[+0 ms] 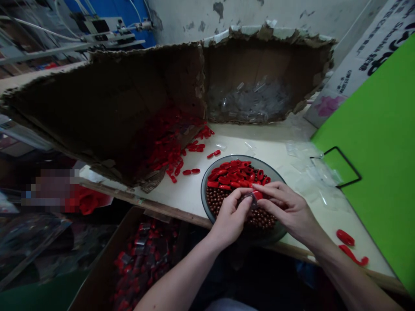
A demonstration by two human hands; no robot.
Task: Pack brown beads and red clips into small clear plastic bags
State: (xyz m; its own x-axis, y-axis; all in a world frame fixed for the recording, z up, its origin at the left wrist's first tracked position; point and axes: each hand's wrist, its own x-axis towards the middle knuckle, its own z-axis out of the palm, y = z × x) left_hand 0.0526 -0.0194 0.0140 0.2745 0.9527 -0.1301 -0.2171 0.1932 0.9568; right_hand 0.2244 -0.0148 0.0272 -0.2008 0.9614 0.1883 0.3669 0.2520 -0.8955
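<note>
Over a round grey bowl (204,196), my left hand (231,215) pinches a small clear plastic container with a red cap (257,195) at one end. My right hand (290,206) closes its thumb and fingertips on the red cap from the other side. The container is partly hidden by my fingers, so I cannot tell what is inside it. Small round brown balls (216,201) fill the bowl. Heaped on them at the far side are several hollow, oval red plastic pieces (231,172).
An open, torn cardboard box (65,103) holds loose red pieces; another box section (269,60) holds clear plastic shells (253,101). A box of red-capped containers (142,250) sits below the table's edge. A green panel (382,151) stands at right, near two red pieces (345,237).
</note>
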